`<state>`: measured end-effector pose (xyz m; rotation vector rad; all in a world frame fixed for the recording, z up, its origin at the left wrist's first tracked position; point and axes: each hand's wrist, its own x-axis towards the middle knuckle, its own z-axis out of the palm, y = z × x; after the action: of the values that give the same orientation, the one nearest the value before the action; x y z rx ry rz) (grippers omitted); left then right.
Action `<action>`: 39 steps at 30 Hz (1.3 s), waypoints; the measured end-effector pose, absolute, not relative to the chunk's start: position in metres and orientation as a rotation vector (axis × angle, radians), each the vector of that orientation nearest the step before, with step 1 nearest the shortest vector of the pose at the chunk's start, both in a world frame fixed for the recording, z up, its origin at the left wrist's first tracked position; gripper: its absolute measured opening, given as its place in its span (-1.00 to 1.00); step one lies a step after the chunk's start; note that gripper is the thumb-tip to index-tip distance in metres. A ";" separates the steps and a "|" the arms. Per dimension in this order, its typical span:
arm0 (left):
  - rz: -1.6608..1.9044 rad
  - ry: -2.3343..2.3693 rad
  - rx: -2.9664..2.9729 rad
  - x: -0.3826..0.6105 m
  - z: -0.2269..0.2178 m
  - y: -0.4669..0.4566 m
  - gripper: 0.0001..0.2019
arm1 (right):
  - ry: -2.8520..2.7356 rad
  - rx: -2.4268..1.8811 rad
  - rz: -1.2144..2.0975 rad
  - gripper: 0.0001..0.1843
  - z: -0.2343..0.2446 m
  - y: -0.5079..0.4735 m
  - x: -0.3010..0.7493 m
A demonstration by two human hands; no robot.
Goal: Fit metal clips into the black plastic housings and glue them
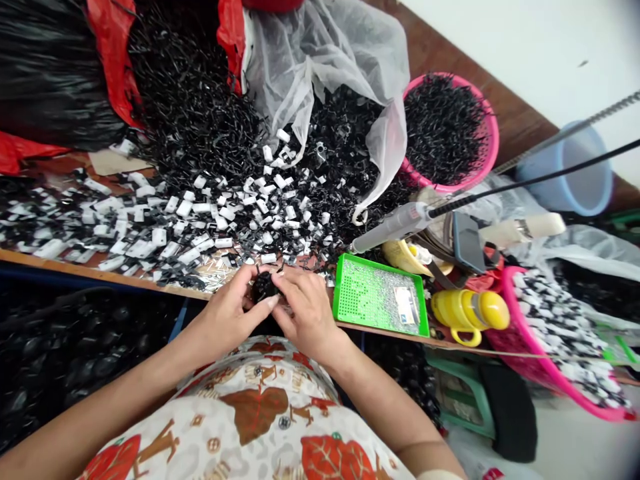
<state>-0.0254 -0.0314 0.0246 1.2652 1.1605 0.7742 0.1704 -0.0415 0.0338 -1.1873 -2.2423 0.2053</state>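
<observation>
Left hand: the left hand point(233, 310) comes to the front edge of the worktop point(125, 280), its thumb and fingers curved closely around a small black piece point(264, 287).
Right hand: the right hand point(307, 310) meets it from the other side, fingers bent toward the same piece; whether they grip it or only touch it, I cannot tell.
Black piece: it is between the two hands, partly covered by them, so its exact form is hidden from me.
Worktop: just beyond the hands lie many white pieces point(227, 213) mixed with black ones; behind these rises a heap of black parts point(190, 127), with a clear plastic bag point(340, 40) beside it.
Green tray: to the right of the right hand stands a green tray point(380, 327) with small metallic bits inside; a pale cylindrical tool point(393, 225) on a black cable points down near its far edge.
Yellow mug: a yellow mug point(453, 308) lies on its side just beside the tray.
</observation>
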 end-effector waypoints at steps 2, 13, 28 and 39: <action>0.829 1.191 1.226 -0.023 0.025 -0.030 -0.64 | -2.246 -1.202 0.193 -0.59 0.034 -0.044 0.169; 0.815 0.982 0.638 -0.017 0.032 -0.023 -0.65 | -2.047 -1.235 0.370 -0.49 0.028 -0.045 0.174; 0.846 1.089 1.037 -0.015 0.024 -0.028 -0.53 | -1.670 -1.353 0.704 -0.76 0.031 -0.042 0.179; 0.920 1.042 1.366 -0.024 0.020 -0.033 -0.37 | -1.856 -1.049 0.720 -0.81 0.048 -0.048 0.186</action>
<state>-0.0237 -0.0335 0.0205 1.3656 1.0424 0.9199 0.1861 -0.0475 0.0482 -1.0492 -1.8562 0.7204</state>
